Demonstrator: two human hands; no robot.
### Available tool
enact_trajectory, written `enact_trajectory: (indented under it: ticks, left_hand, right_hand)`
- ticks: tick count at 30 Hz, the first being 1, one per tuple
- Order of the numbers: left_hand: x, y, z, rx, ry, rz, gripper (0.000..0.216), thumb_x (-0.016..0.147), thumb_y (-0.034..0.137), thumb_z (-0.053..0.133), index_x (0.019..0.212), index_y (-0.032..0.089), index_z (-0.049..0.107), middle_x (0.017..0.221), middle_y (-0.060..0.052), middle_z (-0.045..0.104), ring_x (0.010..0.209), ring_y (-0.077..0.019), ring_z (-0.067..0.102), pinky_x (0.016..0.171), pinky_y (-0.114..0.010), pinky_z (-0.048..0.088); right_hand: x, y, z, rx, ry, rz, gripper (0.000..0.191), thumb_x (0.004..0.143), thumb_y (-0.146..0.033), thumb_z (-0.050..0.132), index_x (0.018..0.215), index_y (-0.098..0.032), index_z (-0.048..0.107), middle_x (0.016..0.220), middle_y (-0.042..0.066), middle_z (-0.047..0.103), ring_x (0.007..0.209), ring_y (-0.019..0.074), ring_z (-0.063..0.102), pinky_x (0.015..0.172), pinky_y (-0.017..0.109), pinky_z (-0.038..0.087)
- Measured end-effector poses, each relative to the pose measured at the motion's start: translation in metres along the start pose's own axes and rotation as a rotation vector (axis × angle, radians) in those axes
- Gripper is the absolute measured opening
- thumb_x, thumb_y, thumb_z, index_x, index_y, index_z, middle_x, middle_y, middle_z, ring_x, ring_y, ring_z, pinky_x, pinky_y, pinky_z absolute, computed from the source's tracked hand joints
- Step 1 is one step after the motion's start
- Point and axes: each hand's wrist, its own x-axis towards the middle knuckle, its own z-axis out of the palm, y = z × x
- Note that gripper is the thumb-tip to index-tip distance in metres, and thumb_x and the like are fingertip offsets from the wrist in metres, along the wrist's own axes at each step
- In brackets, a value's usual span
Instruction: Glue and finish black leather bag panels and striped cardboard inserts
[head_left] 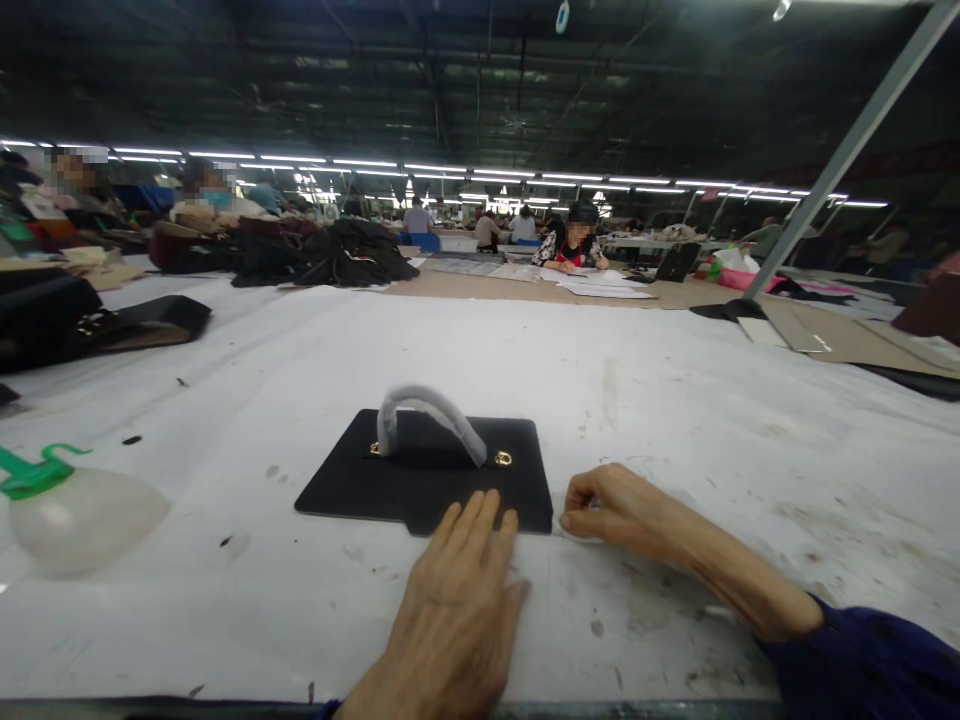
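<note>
A flat black bag panel (360, 490) lies on the white-covered table before me. Its arched handle (436, 402) is wrapped in pale, cloudy film and stands up from the panel, with gold-coloured metal fittings (503, 458) near its ends. My left hand (454, 600) rests flat, its extended fingertips on the panel's near edge. Just beyond the panel's near right corner, my right hand (615, 505) is closed, thumb and fingers curled together low over the table. Something whitish shows under those fingers, too little of it to name.
At left lies a translucent bottle (90, 520) with a green spout. Black bag pieces (142, 320) sit behind it, and a dark heap of material (337, 255) lies farther back. Across the table a person (574, 245) bends over papers. A slanted metal post (847, 150) rises at right.
</note>
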Motion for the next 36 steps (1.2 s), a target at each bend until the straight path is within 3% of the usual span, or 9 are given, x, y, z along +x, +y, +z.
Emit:
enact_trajectory:
  ticks: [5,12,18,23,25,28,30,33,36]
  left_hand:
    - [-0.001,0.0,0.0,-0.002,-0.012,0.002,0.046,0.093,0.03,0.048,0.129,0.009,0.066,0.137,-0.019,0.061,0.126,-0.0326,0.06,0.102,-0.048,0.053]
    - [0.0,-0.001,0.001,-0.017,0.022,0.016,0.044,0.092,0.029,0.05,0.127,0.008,0.067,0.136,-0.019,0.062,0.124,-0.033,0.061,0.1,-0.049,0.054]
    - [0.002,-0.004,-0.006,-0.023,-0.071,0.035,0.051,0.093,0.038,0.054,0.13,0.005,0.064,0.137,-0.023,0.059,0.125,-0.0362,0.06,0.1,-0.049,0.053]
    - [0.005,-0.007,-0.002,-0.079,-0.021,-0.005,0.054,0.087,0.045,0.063,0.127,0.008,0.067,0.135,-0.021,0.062,0.123,-0.0344,0.063,0.102,-0.048,0.052]
    - [0.006,-0.007,-0.001,-0.086,-0.037,-0.014,0.056,0.088,0.046,0.062,0.127,0.007,0.066,0.135,-0.022,0.062,0.123,-0.0356,0.062,0.102,-0.05,0.052]
    - [0.01,-0.006,-0.005,-0.099,-0.222,-0.03,0.06,0.092,0.046,0.055,0.135,0.005,0.059,0.144,-0.025,0.052,0.132,-0.0387,0.053,0.107,-0.054,0.046]
    - [0.011,-0.005,-0.01,-0.112,-0.369,-0.047,0.062,0.095,0.046,0.05,0.142,0.005,0.053,0.151,-0.025,0.044,0.139,-0.0387,0.044,0.112,-0.055,0.039]
    - [0.01,-0.003,-0.014,-0.132,-0.44,-0.087,0.066,0.099,0.05,0.04,0.148,0.006,0.044,0.158,-0.022,0.03,0.147,-0.0368,0.026,0.118,-0.056,0.025]
    - [0.008,-0.001,-0.015,-0.141,-0.447,-0.154,0.073,0.099,0.054,0.036,0.151,0.004,0.037,0.159,-0.025,0.02,0.148,-0.04,0.012,0.119,-0.06,0.016]
  right_hand:
    - [0.001,-0.001,0.005,0.055,0.023,-0.049,0.019,0.08,-0.033,0.059,0.076,-0.019,0.072,0.075,0.002,0.07,0.071,0.0168,0.057,0.062,0.027,0.04]
    - [0.012,0.005,0.005,-0.009,0.152,0.0,0.017,0.077,-0.032,0.059,0.068,-0.019,0.067,0.071,0.004,0.068,0.066,0.0188,0.056,0.061,0.03,0.036]
    - [0.019,0.01,0.012,-0.05,0.15,-0.172,0.026,0.08,-0.046,0.052,0.074,-0.024,0.066,0.078,0.003,0.071,0.074,0.0222,0.062,0.068,0.034,0.041]
    - [0.039,0.048,-0.008,-0.144,0.551,-0.079,0.045,0.075,-0.066,0.052,0.098,-0.029,0.062,0.084,0.002,0.069,0.066,0.0245,0.063,0.061,0.037,0.041]
    - [0.044,0.059,-0.017,-0.216,0.64,-0.141,0.048,0.079,-0.072,0.047,0.095,-0.03,0.064,0.086,0.003,0.069,0.068,0.0263,0.063,0.061,0.04,0.043]
    - [0.044,0.06,-0.023,-0.43,0.836,-0.229,0.06,0.091,-0.068,0.027,0.079,-0.028,0.07,0.096,0.01,0.072,0.088,0.0375,0.063,0.074,0.053,0.045]
    - [0.041,0.051,-0.02,-0.417,0.908,-0.24,0.061,0.094,-0.06,0.025,0.09,-0.022,0.073,0.112,0.015,0.07,0.105,0.043,0.059,0.086,0.06,0.042]
    - [0.036,0.032,-0.005,-0.225,0.729,-0.287,0.05,0.095,-0.047,0.033,0.109,-0.016,0.071,0.121,0.016,0.069,0.111,0.0342,0.062,0.095,0.049,0.046]
    - [0.035,0.018,0.015,-0.176,0.509,-0.271,0.039,0.096,-0.037,0.04,0.113,-0.017,0.069,0.101,0.008,0.077,0.092,0.0236,0.072,0.082,0.035,0.053]
